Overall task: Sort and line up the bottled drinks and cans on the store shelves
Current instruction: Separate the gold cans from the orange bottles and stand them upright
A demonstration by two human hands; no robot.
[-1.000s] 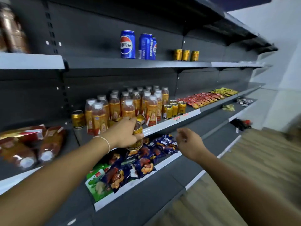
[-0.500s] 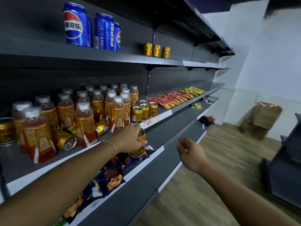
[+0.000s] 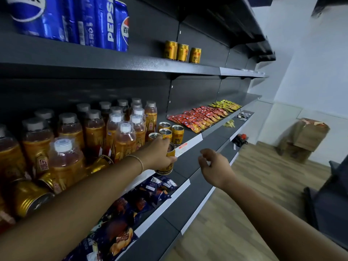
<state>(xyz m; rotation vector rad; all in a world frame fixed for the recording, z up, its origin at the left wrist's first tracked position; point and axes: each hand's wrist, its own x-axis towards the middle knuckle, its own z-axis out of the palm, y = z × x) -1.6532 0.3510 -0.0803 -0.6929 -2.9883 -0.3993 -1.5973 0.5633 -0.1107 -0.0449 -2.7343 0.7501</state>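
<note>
My left hand [image 3: 159, 153] grips a small gold can [image 3: 168, 162] at the front edge of the middle shelf [image 3: 192, 137], just in front of three upright gold cans [image 3: 170, 131]. Several orange drink bottles [image 3: 113, 129] with white caps stand left of them, and a few gold cans [image 3: 30, 200] lie on their sides among the bottles at the far left. My right hand [image 3: 214, 166] hovers empty to the right, fingers loosely curled, off the shelf edge. On the upper shelf stand blue Pepsi cans [image 3: 88, 21] and three gold cans [image 3: 181, 51].
Red snack packets [image 3: 199, 117] and yellow packets [image 3: 226, 104] lie further right on the middle shelf. Dark blue snack bags [image 3: 135, 202] fill the shelf below. A cardboard box [image 3: 308, 134] stands on the wooden floor by the far wall.
My left hand has carried the gold can rightward along the shelf front to the group of three upright cans. My view has shifted right with it; the right hand stays empty.
</note>
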